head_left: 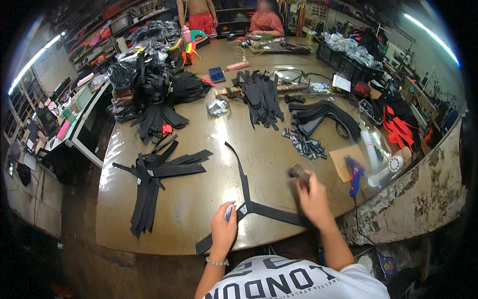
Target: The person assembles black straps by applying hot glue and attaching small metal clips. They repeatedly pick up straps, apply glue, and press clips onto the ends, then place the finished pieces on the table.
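A three-armed black strap [276, 214] lies spread near the table's [266, 159] front edge, probably laid open so its joint, with a small pale patch, faces the worker. Its arms point roughly to 12, 4 and 8 o'clock.

From that joint, the left hand [224, 228] is at 8 o'clock over the lower arm, fingers pinched narrow on a small pale piece [228, 214]; whether it also steadies the strap, I cannot tell. The right hand [314, 197], toward 3 o'clock, has its fingers closed round a blurred brown block [298, 173], lifted clear, seemingly to keep the joint free.

Farther out, small dark-and-pale pieces [306, 144] lie heaped between 1 and 2 o'clock, likely for easy picking. Past 2 o'clock, a blue glue gun [355, 175] overlaps a tan sheet [342, 158], perhaps to catch drips. Loose straps [145, 199] are heaped at 9 o'clock.
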Available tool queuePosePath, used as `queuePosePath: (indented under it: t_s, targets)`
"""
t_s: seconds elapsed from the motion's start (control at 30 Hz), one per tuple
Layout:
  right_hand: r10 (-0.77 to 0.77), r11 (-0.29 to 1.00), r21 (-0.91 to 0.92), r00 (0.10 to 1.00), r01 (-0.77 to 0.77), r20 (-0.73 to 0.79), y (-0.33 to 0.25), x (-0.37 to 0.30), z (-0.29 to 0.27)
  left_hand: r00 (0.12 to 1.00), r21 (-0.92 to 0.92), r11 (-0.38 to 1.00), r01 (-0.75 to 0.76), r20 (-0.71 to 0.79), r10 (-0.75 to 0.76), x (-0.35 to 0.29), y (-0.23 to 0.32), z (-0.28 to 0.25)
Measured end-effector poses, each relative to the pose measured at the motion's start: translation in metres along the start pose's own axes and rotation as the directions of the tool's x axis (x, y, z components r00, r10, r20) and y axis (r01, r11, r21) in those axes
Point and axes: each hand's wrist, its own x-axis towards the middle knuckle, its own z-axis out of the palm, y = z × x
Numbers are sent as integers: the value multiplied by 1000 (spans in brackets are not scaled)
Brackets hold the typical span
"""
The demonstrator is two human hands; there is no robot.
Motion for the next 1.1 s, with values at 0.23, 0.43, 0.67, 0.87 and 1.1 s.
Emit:
queuePosePath:
  t_s: [0.23,0.43,0.67,0.87,1.1]
  targets:
    - [126,976,-219,875,-24,467,-58,-21,71,997,-80,995,55,-48,-59,-8,2,-1]
    - [-36,999,-1,909,40,415,-54,-37,59,991,-136,991,21,-125,-38,-7,-5,1]
    - [169,966,-251,896,-67,410,-39,-42,53,970,15,991,-135,-200,135,-12,5,-1]
    - [-37,900,-436,990,-26,-135,9,-16,3,985,322,940,-112,-91,149,-24,17,-12]
    - [-38,712,-698,988,-80,-151,85,-5,-10,989,332,939,-89,145,43,-10,7,-7]
